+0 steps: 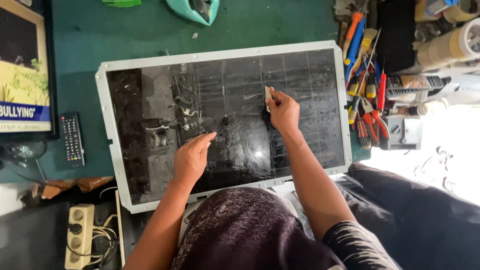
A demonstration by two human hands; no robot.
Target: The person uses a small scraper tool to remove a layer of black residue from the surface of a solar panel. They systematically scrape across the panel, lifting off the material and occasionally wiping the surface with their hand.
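A large flat display panel (150, 80) with a pale grey frame lies face up on a green mat; its dark surface is streaked and shiny. My left hand (192, 155) rests flat on the panel's lower middle, fingers together and pointing right. My right hand (282, 110) is further up and to the right, pinching a small pale scraper-like piece (268, 94) against the dark surface.
A black remote control (73, 139) lies left of the panel, beside a lit screen (22, 70). Screwdrivers and pliers (365, 85) are piled at the right, with tape rolls (452, 45) beyond. A power strip (79, 235) sits at lower left.
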